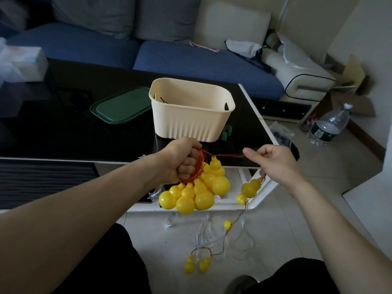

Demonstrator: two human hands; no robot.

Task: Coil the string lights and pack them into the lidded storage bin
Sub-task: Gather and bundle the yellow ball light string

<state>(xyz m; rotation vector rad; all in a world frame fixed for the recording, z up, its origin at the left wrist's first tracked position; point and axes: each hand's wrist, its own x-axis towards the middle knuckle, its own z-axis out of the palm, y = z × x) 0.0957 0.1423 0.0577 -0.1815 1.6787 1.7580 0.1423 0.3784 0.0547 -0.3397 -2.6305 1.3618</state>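
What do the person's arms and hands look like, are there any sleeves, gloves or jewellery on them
Both arms are bare from the hands back to the edge of the picture, with no sleeves in sight. The left hand and right hand wear no gloves, and no rings, watch or bracelet show on the fingers or wrists. The only clothing visible is dark fabric over the knees at the bottom of the view.

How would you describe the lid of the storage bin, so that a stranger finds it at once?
Look at the black table in front of the blue sofa. Just left of the open cream bin lies the lid, flat on the tabletop. It is the only dark green, rounded rectangle there.
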